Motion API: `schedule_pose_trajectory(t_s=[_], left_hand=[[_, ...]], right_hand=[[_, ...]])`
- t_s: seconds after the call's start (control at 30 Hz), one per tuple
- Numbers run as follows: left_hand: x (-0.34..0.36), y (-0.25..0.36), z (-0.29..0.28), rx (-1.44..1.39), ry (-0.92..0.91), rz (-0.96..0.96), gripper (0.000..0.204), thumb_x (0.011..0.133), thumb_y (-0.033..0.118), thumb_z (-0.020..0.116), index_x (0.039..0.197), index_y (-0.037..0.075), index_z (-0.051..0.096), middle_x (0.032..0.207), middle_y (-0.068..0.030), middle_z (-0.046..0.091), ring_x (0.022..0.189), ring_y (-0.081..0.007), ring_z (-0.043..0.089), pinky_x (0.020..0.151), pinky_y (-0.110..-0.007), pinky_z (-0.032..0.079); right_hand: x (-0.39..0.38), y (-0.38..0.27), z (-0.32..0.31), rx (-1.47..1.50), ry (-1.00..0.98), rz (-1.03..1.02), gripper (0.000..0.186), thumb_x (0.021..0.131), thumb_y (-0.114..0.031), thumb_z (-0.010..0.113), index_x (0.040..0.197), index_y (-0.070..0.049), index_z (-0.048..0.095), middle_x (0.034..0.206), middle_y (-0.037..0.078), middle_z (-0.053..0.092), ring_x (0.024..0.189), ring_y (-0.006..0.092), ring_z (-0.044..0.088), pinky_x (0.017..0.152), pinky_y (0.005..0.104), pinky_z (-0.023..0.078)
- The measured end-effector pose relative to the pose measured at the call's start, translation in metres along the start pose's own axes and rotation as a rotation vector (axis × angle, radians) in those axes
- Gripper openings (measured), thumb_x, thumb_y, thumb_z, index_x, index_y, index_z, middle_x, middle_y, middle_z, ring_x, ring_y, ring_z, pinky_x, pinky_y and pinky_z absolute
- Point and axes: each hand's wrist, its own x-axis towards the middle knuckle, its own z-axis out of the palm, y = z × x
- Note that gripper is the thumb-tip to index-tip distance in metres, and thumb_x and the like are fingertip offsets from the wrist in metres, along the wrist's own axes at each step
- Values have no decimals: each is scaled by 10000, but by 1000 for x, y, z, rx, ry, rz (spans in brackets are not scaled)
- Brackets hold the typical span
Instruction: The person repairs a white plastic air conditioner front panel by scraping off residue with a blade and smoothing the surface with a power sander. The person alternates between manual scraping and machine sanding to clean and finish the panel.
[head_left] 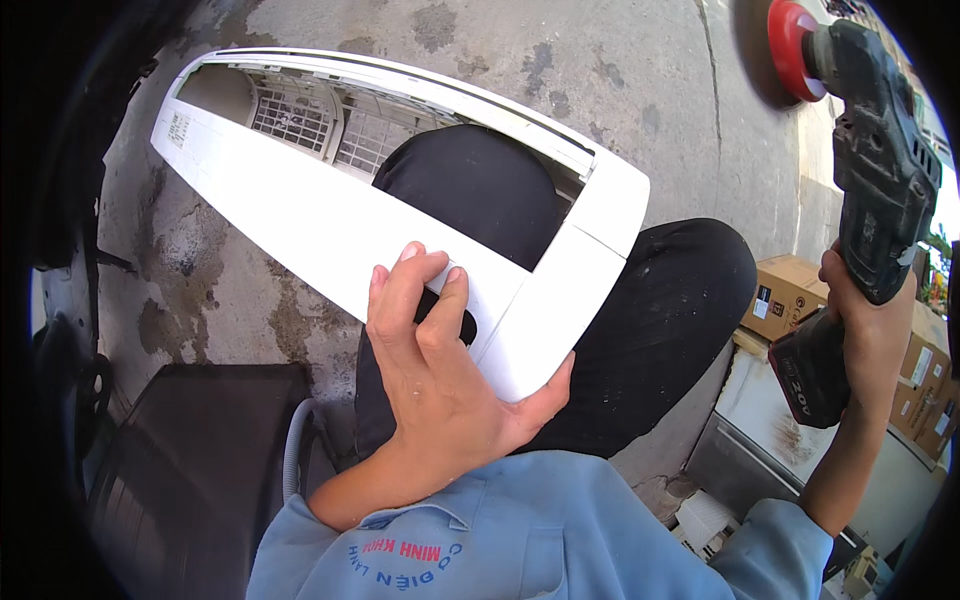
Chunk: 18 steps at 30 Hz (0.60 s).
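A long white plastic air conditioner cover (pixel 290 205) lies across my knees, its open frame facing up and grille mesh (pixel 292 120) showing inside. My left hand (pixel 435 370) grips its near right end, fingers over the dark round hole and thumb round the edge. Off to the right, my right hand (pixel 872 335) is wrapped round the handle of a black cordless polisher (pixel 878 160), held up apart from the cover. Its red pad (pixel 793 50) is at the top, and a battery pack (pixel 812 368) is fitted at its base.
Stained concrete floor (pixel 640 90) surrounds me. At the lower left stand a dark panel (pixel 200 450) and a grey corrugated hose (pixel 297 445). To the right are cardboard boxes (pixel 783 295) and a grey metal appliance (pixel 745 455) with a rusty patch on top.
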Motion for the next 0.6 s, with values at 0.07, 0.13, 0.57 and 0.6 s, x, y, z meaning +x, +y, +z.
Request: schedule_pose_trajectory(t_s=[0.07,0.13,0.57,0.6], left_hand=[[3,1,-6,17,-46,-1,914,725,374,845,1385,-47,372,1449,-278,326,1366,-468,351,1101,-561,325],[2,-2,-8,60,-74,3,924,770,469,779,1437,-30,377,1526,-316,288,1380,-464,340,1104,-569,301],[7,8,-9,259,-188,30,785,821,613,621,1396,84,537,1464,-267,465,1438,-550,344,1171,-682,249],[10,7,-8,248,-186,41,782,818,619,620,1379,80,544,1445,-255,486,1434,-552,353,1170,-688,251]], right_hand=[[13,30,-3,209,4,108,209,876,-176,730,1002,-22,664,774,27,606,568,97,520,563,267,413],[24,70,8,464,14,171,216,881,-173,716,1013,-15,648,737,14,556,532,93,488,527,262,401],[80,291,230,663,96,521,142,884,-137,712,938,-41,623,733,32,575,559,151,569,514,296,463],[77,303,247,609,107,535,152,881,-140,717,943,-37,625,738,35,579,564,153,573,519,298,466]])
